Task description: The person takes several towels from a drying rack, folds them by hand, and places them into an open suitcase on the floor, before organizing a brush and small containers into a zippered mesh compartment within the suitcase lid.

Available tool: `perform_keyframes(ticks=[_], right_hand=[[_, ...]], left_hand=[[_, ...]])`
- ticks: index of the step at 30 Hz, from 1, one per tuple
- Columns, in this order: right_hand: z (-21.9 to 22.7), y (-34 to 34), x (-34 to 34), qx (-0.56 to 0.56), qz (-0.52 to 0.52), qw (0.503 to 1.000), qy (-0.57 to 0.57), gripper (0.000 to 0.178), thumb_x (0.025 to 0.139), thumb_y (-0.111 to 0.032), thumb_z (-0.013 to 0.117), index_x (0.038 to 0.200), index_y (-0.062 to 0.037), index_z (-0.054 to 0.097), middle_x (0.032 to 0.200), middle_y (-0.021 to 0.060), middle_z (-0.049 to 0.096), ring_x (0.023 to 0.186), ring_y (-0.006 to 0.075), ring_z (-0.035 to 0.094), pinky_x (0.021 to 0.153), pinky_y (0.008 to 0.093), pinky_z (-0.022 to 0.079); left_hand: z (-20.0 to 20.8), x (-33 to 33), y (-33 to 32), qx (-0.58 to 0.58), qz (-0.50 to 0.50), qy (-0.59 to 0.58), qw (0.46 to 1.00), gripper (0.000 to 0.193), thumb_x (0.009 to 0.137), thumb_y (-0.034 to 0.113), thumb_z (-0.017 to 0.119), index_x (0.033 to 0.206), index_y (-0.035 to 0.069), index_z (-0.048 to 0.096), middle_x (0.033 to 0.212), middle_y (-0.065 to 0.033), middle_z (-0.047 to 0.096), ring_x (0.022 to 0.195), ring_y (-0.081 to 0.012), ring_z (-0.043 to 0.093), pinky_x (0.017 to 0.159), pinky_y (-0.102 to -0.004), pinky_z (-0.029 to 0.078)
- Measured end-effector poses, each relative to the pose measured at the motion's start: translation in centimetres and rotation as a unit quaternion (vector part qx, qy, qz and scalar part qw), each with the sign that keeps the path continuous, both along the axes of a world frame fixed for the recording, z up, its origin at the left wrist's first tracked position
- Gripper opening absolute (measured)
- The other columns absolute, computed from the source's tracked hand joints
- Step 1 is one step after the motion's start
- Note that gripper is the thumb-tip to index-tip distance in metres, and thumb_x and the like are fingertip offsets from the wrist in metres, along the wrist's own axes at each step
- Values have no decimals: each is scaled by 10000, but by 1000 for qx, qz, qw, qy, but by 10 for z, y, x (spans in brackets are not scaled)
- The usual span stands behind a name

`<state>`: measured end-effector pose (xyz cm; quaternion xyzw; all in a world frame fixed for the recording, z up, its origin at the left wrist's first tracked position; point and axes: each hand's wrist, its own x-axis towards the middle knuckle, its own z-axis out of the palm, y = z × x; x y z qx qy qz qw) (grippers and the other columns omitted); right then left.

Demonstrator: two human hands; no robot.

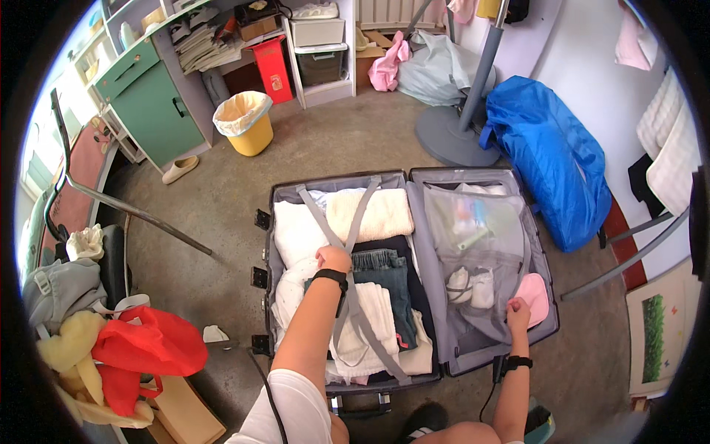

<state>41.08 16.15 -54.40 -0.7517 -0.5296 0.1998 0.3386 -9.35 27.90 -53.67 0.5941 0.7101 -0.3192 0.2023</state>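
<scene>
An open suitcase [441,370] lies on the floor before me. Its left half holds folded clothes, among them a cream towel [381,216], dark jeans [392,296] and a white garment [366,314], under crossed grey straps [361,325]. My left hand [334,259] is closed near the crossing of the straps; what its fingers hold is hidden. Over the right half spreads a grey mesh divider [473,251] with white bundles [482,287] and a clear pouch beneath. At its right edge my right hand [519,312] is pinched beside a pink rounded item [534,290]; its grip is unclear.
A blue bag [551,163] stands right of the suitcase, behind it a grey stand base [451,137]. Farther back are a yellow bin [250,133] and a slipper [180,169]. To the left sit a metal-framed chair [148,200], a red bag [151,340] and cardboard [181,414].
</scene>
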Motion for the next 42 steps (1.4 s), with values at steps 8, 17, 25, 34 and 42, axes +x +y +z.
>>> perform_keyframes(ticks=[8, 17, 25, 34, 42], right_hand=[[-1, -3, -7, 19, 2, 1000, -17, 104, 705, 72, 541, 755, -20, 536, 602, 64, 552, 566, 130, 542, 551, 247, 416], [0, -2, -9, 24, 7, 999, -38, 109, 695, 54, 534, 774, -20, 531, 643, 90, 565, 616, 178, 571, 599, 270, 437], [13, -2, -20, 20, -1, 998, -64, 96, 703, 54, 537, 753, -25, 514, 619, 81, 543, 575, 172, 535, 562, 274, 413], [-2, -4, -13, 16, -23, 995, -94, 174, 701, 29, 554, 857, -29, 503, 717, 119, 574, 713, 271, 578, 652, 349, 442], [7, -5, -29, -42, -50, 980, -189, 386, 776, -40, 539, 1145, -2, 434, 940, 213, 540, 902, 365, 503, 777, 439, 392]], left_hand=[[5, 2, 0, -3, 5, -2, 1000, 320, 770, 302, 524, 991, 106, 647, 962, -103, 643, 789, -313, 636, 793, -439, 429], [-3, 4, 4, 9, 9, 21, 1000, 309, 785, 295, 512, 969, 90, 653, 968, -126, 637, 754, -341, 628, 771, -474, 430], [-5, 0, 7, -15, 19, 18, 1000, 306, 800, 300, 502, 974, 101, 656, 963, -108, 643, 798, -325, 629, 777, -461, 437], [16, -20, -22, 189, -139, -77, 969, 106, 657, 121, 652, 750, 77, 680, 793, -115, 648, 783, -268, 626, 636, -358, 496], [21, -29, -26, 186, -112, -153, 964, 218, 590, 147, 720, 769, 33, 670, 807, -145, 639, 774, -310, 615, 669, -391, 498]])
